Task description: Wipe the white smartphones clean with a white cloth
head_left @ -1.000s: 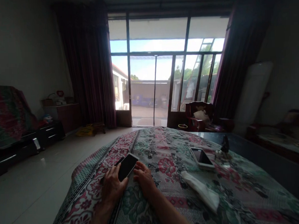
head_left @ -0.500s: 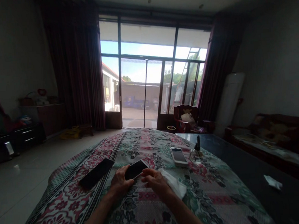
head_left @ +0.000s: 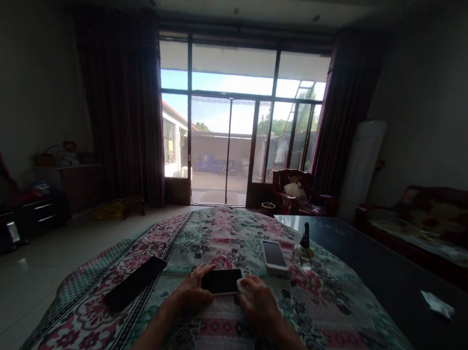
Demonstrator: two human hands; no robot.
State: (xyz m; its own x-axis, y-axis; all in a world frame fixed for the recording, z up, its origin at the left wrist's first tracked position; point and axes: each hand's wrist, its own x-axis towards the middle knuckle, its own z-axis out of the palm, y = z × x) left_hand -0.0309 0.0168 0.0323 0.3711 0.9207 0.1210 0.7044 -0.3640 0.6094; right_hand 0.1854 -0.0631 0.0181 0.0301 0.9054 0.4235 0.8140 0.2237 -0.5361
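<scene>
A white-edged phone with a dark screen (head_left: pixel 223 282) is held level just over the patterned cloth. My left hand (head_left: pixel 195 288) grips its left end, thumb below and fingers above. My right hand (head_left: pixel 258 300) is closed on a small white wad of tissue (head_left: pixel 244 286), which touches the phone's right end. To the left lies a black phone (head_left: pixel 136 283). Another white phone (head_left: pixel 274 255) lies to the right, beside a clear glass bottle (head_left: pixel 303 256) with a black top.
The floral cloth (head_left: pixel 223 334) covers the table. A dark glossy table (head_left: pixel 353 247) adjoins at the right, with a crumpled white tissue (head_left: pixel 438 305) on it. Beyond are a wooden chair (head_left: pixel 294 190), a sofa (head_left: pixel 411 222) and glass doors (head_left: pixel 212 155).
The held phone has turned from slanted to nearly level. My right hand has closed on the white tissue, which lay spread beside it, and brought it to the phone's right end.
</scene>
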